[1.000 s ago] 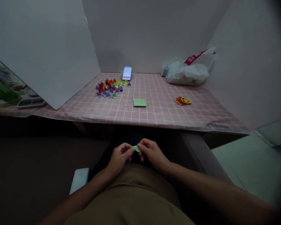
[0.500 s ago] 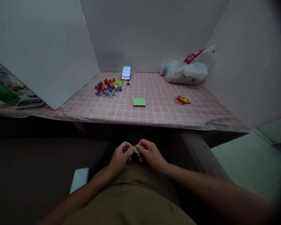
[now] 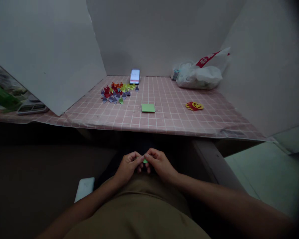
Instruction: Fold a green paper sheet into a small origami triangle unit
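Over my lap, a small folded piece of green paper (image 3: 145, 161) is pinched between both hands. My left hand (image 3: 130, 166) closes on its left side with thumb and fingers. On the other side, my right hand (image 3: 159, 163) grips the paper the same way, and the thumbs nearly meet. Most of the paper is hidden by the fingers. On the table in front lies a stack of green paper squares (image 3: 148, 107). Left of it stands a cluster of small folded paper figures (image 3: 117, 93) in red, orange, yellow, purple and green.
A phone (image 3: 135, 76) leans at the back of the pink checked table (image 3: 164, 122). To the right are red and yellow cut-out pieces (image 3: 194, 106) and a white plastic bag (image 3: 201, 78). A scale (image 3: 32, 108) sits far left; a white device (image 3: 85, 188) lies by my left forearm.
Both hands stay over my lap with the green paper. The thumbs have drawn slightly closer together, and the view has shifted a little.
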